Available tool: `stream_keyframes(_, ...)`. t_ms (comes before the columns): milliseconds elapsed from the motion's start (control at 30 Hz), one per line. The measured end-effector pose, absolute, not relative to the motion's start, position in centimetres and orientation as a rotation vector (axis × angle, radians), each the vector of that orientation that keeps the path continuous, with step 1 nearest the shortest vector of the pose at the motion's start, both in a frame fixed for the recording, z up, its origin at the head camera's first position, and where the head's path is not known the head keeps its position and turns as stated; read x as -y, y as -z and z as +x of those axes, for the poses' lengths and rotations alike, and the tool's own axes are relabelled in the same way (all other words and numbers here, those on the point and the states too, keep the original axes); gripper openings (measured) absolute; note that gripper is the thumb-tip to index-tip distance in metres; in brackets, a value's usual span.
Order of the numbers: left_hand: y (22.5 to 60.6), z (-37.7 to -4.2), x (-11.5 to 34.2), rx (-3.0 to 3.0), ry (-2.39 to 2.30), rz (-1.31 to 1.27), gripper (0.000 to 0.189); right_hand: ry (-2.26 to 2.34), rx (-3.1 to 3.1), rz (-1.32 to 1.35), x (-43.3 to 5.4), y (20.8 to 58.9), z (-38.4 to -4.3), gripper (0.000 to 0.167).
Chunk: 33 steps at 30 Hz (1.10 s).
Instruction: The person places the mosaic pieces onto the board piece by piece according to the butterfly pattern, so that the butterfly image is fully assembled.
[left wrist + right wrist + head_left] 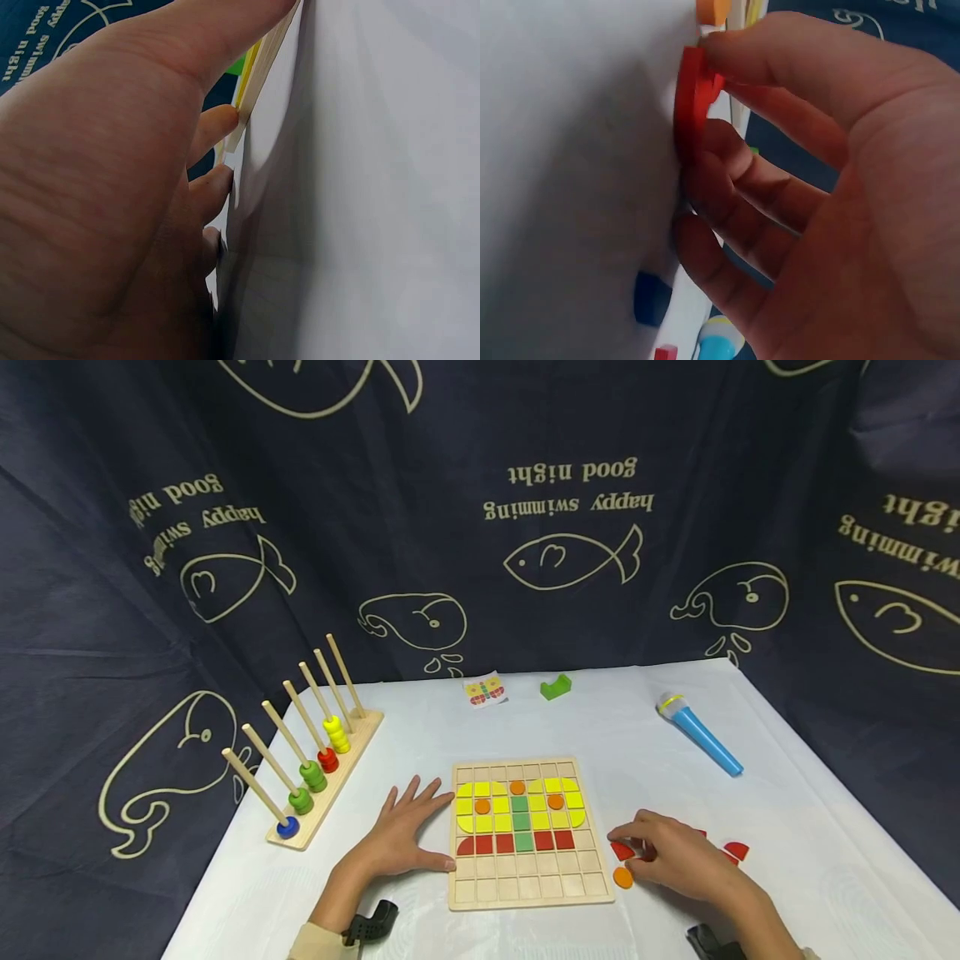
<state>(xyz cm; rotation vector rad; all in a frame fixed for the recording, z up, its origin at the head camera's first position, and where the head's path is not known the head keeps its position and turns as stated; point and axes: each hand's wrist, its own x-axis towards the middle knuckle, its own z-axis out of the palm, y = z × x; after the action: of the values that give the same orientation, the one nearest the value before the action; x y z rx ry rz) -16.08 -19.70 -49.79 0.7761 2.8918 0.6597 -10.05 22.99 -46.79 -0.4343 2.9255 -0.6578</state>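
A square wooden grid board carries yellow, orange, green and red flat pieces set in its cells. My left hand lies spread at the board's left side, with thumb and index finger touching its edge; the left wrist view shows those fingertips against the wooden rim. To the right of the board, my right hand pinches a red quarter-round piece between thumb and fingers, low over the table. An orange disc lies just below that hand. More red pieces lie beyond it, partly hidden by the hand.
A wooden peg stand with coloured beads rises at the left. Towards the back lie a butterfly picture card and a green block. A blue toy microphone rests at the right. A dark printed curtain hangs behind the table.
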Motion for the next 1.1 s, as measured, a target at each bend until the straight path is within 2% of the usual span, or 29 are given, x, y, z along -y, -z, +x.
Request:
stream_keyframes(200, 49.7, -16.0, 19.7, -2.886, -0.671, 0.776, 0.106, 0.618, -2.960, -0.428, -22.1, 47.1, -10.9, 0.021)
stream_keyframes(367, 49.7, -16.1, 19.6, -2.880, -0.668, 0.787, 0.106, 0.594, -2.978, -0.361, -21.2, 47.2, -11.3, 0.022)
stream_keyframes(1100, 49.8, -16.1, 19.8, -2.889, -0.660, 0.785, 0.107, 0.723, -2.942, -0.622, -18.3, 46.9, -12.3, 0.022)
